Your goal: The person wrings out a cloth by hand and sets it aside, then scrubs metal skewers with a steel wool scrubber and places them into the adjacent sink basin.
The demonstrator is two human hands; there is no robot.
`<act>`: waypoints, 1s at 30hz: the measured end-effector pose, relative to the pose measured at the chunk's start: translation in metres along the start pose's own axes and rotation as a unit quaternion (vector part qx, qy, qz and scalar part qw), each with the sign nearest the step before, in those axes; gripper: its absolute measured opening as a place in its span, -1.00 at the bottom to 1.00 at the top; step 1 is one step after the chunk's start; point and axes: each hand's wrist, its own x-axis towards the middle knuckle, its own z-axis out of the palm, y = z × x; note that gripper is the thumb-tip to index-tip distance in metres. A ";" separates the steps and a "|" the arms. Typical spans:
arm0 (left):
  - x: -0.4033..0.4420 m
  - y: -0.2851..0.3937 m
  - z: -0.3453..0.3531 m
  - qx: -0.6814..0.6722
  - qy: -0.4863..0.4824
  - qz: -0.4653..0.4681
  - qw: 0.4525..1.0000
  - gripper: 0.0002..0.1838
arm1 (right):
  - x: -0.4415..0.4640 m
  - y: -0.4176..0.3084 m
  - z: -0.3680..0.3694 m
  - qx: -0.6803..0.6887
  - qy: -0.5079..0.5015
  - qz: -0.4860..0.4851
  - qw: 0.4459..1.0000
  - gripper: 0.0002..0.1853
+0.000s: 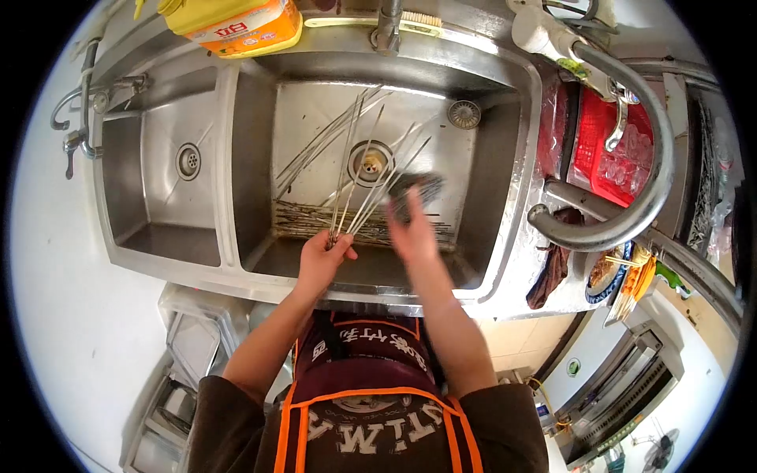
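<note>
In the head view, my left hand is closed around the ends of several thin metal skewers, which fan out away from me over the large sink basin. My right hand grips a dark scouring pad, blurred by motion, close beside the held skewers. Along the near side of the basin lies a pile of skewers. More loose skewers lie across the left part of the basin floor. Below the held skewers, the drain contains some yellowish scraps.
A sink strainer sits at the basin's back right. Behind the rim stand a yellow detergent jug and a faucet. A smaller basin adjoins on the left. A thick curved pipe and a red basket are at right.
</note>
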 end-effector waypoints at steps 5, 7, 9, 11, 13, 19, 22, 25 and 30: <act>0.015 -0.031 0.012 -0.065 0.021 0.070 0.995 -0.81 | -0.026 0.048 -0.009 -0.171 0.003 0.084 0.982 -0.63; -0.005 0.005 0.016 0.018 0.025 0.021 0.999 -0.82 | -0.012 0.024 0.015 -0.185 0.060 0.008 0.981 -0.24; -0.010 -0.010 0.007 0.056 0.012 0.024 0.998 -0.83 | 0.034 -0.014 0.024 -0.270 0.130 -0.146 0.943 -0.15; -0.014 -0.015 -0.001 0.092 0.000 0.032 0.995 -0.84 | 0.100 -0.070 0.004 -0.259 0.054 -0.274 0.925 -0.48; -0.020 -0.015 -0.005 0.024 0.024 0.025 0.999 -0.81 | 0.076 -0.110 0.041 -0.169 0.124 -0.210 0.955 -0.61; 0.004 -0.004 0.002 -0.029 0.005 0.011 1.000 -0.83 | 0.003 0.008 -0.009 -0.161 -0.056 0.034 0.985 -0.47; 0.017 -0.027 0.005 -0.053 0.006 0.039 0.998 -0.85 | -0.041 0.049 0.001 -0.110 -0.042 0.123 0.985 -0.56; 0.008 -0.015 0.007 -0.046 0.016 0.033 0.998 -0.84 | -0.019 0.049 0.009 -0.177 -0.035 0.000 0.984 -0.57; -0.009 -0.009 -0.008 0.075 0.007 0.045 0.996 -0.79 | 0.069 -0.051 0.026 -0.304 0.099 -0.239 0.917 -0.27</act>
